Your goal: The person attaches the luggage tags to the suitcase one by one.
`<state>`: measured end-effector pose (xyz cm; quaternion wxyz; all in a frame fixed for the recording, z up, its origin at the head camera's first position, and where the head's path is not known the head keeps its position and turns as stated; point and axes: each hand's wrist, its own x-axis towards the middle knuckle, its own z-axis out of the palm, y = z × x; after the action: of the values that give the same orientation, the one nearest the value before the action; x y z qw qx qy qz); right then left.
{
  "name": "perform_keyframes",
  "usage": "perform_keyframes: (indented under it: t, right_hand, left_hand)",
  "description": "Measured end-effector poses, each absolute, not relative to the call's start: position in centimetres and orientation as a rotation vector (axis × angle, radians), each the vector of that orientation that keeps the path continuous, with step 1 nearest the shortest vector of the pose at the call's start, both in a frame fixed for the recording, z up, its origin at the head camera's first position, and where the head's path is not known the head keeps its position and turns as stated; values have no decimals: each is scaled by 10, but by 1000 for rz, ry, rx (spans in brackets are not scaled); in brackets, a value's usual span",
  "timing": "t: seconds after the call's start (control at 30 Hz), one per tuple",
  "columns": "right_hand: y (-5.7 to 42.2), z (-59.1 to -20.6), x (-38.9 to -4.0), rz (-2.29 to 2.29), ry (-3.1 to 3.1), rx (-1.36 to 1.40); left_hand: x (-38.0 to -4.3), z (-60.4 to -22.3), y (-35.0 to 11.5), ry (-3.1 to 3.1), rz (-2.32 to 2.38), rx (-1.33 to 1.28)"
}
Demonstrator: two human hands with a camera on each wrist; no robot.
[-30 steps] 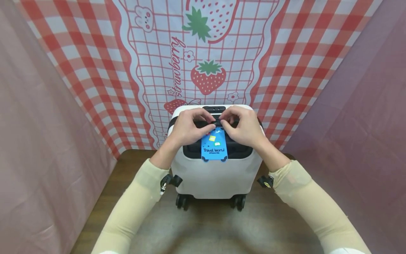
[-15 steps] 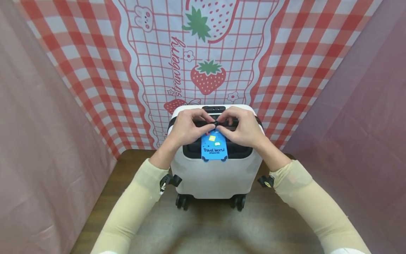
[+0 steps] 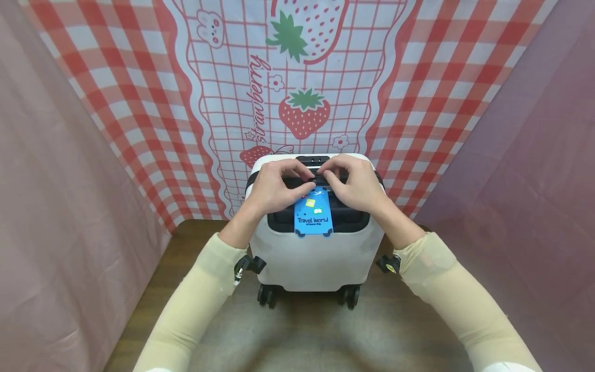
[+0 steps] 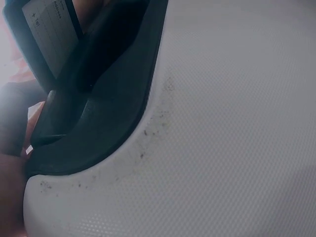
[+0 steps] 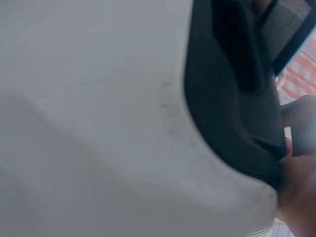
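Note:
A white suitcase (image 3: 316, 261) stands upright on its wheels, with a black handle and recess (image 3: 280, 223) at the top front. Over the recess hangs a blue luggage tag (image 3: 314, 219) printed "Travel World", its dark strap up at the handle. My left hand (image 3: 278, 187) pinches the strap between thumb and fingertips just above the tag. Facing it, my right hand (image 3: 357, 185) has curled fingers, thumb and index at the strap. Both wrist views catch the tag's back from below; the left one shows printed lines on its pale label (image 4: 52, 39).
The suitcase is on a wooden tabletop (image 3: 297, 338), its black wheels (image 3: 267, 295) toward me. Right behind it hangs a red-and-white strawberry cloth (image 3: 304, 77). Pink curtains flank the left (image 3: 69, 206) and right (image 3: 520, 170) sides. A black combination lock (image 3: 313, 159) sits on top.
My right thumb and index first came in against the left fingertips at the strap, then moved slightly up and away to the right. My left hand and the tag stay nearly where they were.

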<state>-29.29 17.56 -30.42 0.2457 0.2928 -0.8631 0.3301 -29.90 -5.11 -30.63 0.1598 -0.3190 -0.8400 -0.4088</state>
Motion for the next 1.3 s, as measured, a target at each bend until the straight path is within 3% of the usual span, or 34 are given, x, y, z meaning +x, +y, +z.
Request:
perform_keyframes:
  t: [0.33,1.3]
  right_hand:
    - [166,-280,-300,1036,-2786,612]
    - [170,-287,-296,1258,-2640,622]
  left_hand:
    - [-299,-307,-51,-2410,-1190,-938]
    - [-298,-307,-49,-2387,-1109,-929]
